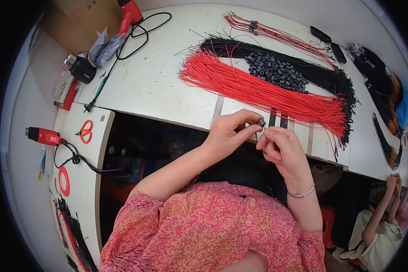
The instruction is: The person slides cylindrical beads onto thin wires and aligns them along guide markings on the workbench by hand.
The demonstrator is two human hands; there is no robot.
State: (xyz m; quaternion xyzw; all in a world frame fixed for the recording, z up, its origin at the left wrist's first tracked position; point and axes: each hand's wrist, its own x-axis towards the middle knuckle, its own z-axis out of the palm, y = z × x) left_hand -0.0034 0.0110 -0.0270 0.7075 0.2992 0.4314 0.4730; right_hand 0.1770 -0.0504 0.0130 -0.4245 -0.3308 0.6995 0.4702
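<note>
Between the thumb and index finger of my left hand is a small black cylindrical part. Close beside it, my right hand is pinched near a thin wire end; the wire is too small to make out clearly. Both hands are over the table's front edge. Just beyond them lies a large bundle of red wires. Behind it is a bundle of black wires, with a pile of black cylindrical parts between the two bundles.
At the left are orange scissors, a red heat gun, a red tape roll and a black bottle. Another red heat gun stands at the back. A co-worker is at the lower right.
</note>
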